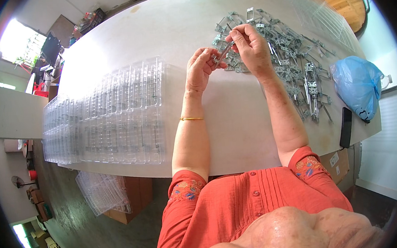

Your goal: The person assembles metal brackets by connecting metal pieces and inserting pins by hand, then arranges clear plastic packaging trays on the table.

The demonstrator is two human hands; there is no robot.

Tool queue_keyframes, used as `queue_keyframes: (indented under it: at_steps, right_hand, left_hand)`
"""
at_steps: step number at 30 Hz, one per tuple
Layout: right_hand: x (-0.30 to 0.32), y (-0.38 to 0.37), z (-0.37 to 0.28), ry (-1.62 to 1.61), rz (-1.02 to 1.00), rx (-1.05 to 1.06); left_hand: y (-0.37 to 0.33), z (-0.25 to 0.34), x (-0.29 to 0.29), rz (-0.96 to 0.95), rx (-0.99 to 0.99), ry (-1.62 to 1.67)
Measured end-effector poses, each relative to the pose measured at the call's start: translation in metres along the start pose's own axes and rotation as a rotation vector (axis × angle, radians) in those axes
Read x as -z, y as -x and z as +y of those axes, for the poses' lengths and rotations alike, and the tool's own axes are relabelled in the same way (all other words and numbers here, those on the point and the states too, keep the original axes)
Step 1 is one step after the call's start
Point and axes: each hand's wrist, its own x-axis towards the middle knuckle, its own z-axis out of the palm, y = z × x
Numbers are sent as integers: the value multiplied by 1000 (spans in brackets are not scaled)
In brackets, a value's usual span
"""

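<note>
Both my hands meet over the white table, at the near left side of a heap of metal bracket parts. Between them is a small silvery metal bracket with a thin rod, tilted up to the right. My left hand is closed on its lower end, the fingers curled round it. With thumb and forefinger, my right hand pinches the upper end, and a dark rod tip sticks up above the fingers. My fingers hide part of the piece. The heap's parts look like plates joined to long thin rods.
Stacked clear plastic trays cover the table's left side. Another clear tray lies at the far right. A blue plastic bag and a black phone are by the right edge. Below the left edge stands a cardboard box with clear trays.
</note>
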Motion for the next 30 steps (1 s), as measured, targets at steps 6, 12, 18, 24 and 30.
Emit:
queue_keyframes:
  at_steps: [6, 12, 18, 24, 30]
  right_hand:
    - [-1, 0, 3, 45, 46, 114]
    - [-7, -1, 7, 38, 15, 74]
    - [5, -1, 5, 6, 32, 84]
    - [-1, -2, 8, 268, 177, 291]
    - [1, 6, -18, -4, 52, 70]
  left_hand:
    - [2, 1, -3, 23, 43, -81]
    - [6, 8, -5, 122, 52, -168]
    - [2, 1, -12, 41, 19, -120]
    - [6, 4, -2, 107, -57, -156]
    - [2, 1, -1, 80, -85, -179]
